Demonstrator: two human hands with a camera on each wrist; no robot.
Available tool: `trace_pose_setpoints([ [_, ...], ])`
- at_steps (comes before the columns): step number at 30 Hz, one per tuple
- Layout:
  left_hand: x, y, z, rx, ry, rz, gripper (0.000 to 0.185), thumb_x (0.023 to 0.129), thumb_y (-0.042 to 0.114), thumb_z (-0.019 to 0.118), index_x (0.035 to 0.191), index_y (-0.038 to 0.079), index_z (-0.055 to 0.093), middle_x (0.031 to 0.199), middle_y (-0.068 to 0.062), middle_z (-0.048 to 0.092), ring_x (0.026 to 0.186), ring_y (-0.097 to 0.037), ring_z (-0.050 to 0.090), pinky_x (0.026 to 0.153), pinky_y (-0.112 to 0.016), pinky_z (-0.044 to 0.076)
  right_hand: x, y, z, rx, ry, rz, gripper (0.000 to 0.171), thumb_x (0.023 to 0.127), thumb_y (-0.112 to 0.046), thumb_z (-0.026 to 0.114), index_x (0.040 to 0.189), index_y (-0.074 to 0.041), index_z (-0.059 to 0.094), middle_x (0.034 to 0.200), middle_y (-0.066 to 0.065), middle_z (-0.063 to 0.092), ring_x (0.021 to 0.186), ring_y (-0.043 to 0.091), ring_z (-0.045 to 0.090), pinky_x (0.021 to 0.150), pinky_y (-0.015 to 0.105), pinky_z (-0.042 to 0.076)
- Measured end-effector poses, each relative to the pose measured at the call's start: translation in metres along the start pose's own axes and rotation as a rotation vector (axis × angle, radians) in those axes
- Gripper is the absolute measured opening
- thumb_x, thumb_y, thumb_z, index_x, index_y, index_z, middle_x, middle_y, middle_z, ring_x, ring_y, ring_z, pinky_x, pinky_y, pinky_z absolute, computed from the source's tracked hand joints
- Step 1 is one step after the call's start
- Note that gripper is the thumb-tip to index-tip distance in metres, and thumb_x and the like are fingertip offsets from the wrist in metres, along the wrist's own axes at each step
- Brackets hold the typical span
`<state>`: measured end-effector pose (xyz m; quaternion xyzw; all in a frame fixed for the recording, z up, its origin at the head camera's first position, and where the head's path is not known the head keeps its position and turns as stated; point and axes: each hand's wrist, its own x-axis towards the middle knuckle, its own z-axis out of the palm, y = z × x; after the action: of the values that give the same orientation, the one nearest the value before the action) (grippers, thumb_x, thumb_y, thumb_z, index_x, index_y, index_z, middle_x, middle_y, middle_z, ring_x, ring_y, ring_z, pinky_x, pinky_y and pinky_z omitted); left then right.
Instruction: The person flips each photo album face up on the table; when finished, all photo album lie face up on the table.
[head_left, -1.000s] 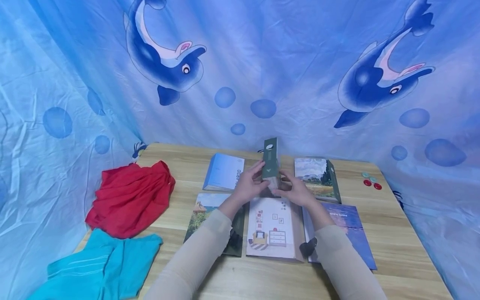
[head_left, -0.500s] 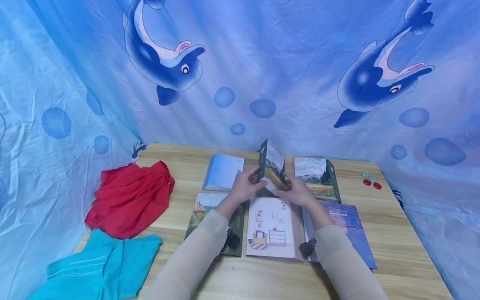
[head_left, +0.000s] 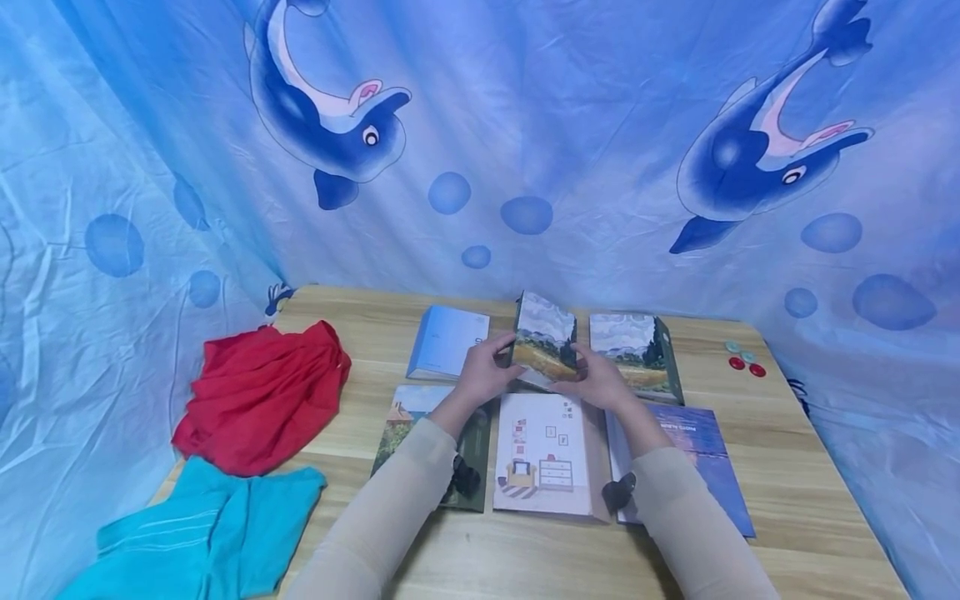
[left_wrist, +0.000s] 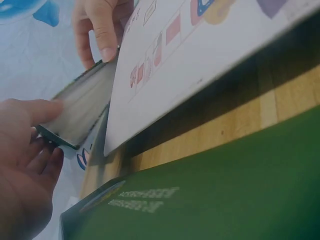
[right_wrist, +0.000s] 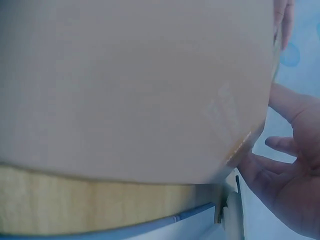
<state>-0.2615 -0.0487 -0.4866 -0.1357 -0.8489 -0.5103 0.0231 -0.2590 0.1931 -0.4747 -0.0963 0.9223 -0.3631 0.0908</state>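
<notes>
you hold a small dark-green-edged book with a painted landscape cover (head_left: 544, 343) tilted above the wooden table, between other books.

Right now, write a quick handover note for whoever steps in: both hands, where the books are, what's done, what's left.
Left hand and right hand both grip the small landscape-cover book, tilted above the wooden table.
Lying flat: light blue book, a second landscape-cover book, the white book with a furniture drawing, a dark green book and a blue-purple book.
Done: five books laid out.
Left: probably setting the held one down in the back-row gap.
</notes>
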Motion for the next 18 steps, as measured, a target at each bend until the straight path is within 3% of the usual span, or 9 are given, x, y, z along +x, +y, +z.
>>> trace_pose_setpoints([
  [5, -0.0002, -0.0017, 0.0004, -0.025, -0.024, -0.063, 0.064, 0.086, 0.012, 0.081, 0.145, 0.005, 0.055, 0.140, -0.015, 0.060, 0.121, -0.029, 0.064, 0.098, -0.038, 0.055, -0.0006, -0.0005, -0.0010, -0.025, 0.008, -0.015, 0.091, 0.086, -0.035, 0.082, 0.156, -0.002, 0.034, 0.142, 0.031, 0.051, 0.128, 0.047, 0.052, 0.104, 0.060, 0.046],
  [11, -0.0019, -0.0016, -0.0001, -0.104, -0.061, -0.134, 0.067, 0.087, 0.017, 0.082, 0.147, 0.006, 0.053, 0.145, -0.017, 0.056, 0.126, -0.032, 0.060, 0.100, -0.039, 0.054, -0.0019, -0.0003, -0.0008, -0.043, 0.026, -0.072, 0.082, 0.087, -0.028, 0.081, 0.153, -0.002, 0.040, 0.151, 0.028, 0.044, 0.137, 0.049, 0.042, 0.111, 0.063, 0.037],
  [18, -0.0050, 0.0035, -0.0008, -0.083, -0.036, -0.152, 0.060, 0.092, 0.028, 0.076, 0.144, 0.007, 0.056, 0.142, -0.015, 0.059, 0.127, -0.032, 0.059, 0.102, -0.044, 0.052, -0.0038, -0.0035, -0.0021, -0.075, -0.009, -0.078, 0.078, 0.092, -0.034, 0.076, 0.152, 0.001, 0.040, 0.148, 0.029, 0.046, 0.136, 0.049, 0.043, 0.110, 0.064, 0.037],
])
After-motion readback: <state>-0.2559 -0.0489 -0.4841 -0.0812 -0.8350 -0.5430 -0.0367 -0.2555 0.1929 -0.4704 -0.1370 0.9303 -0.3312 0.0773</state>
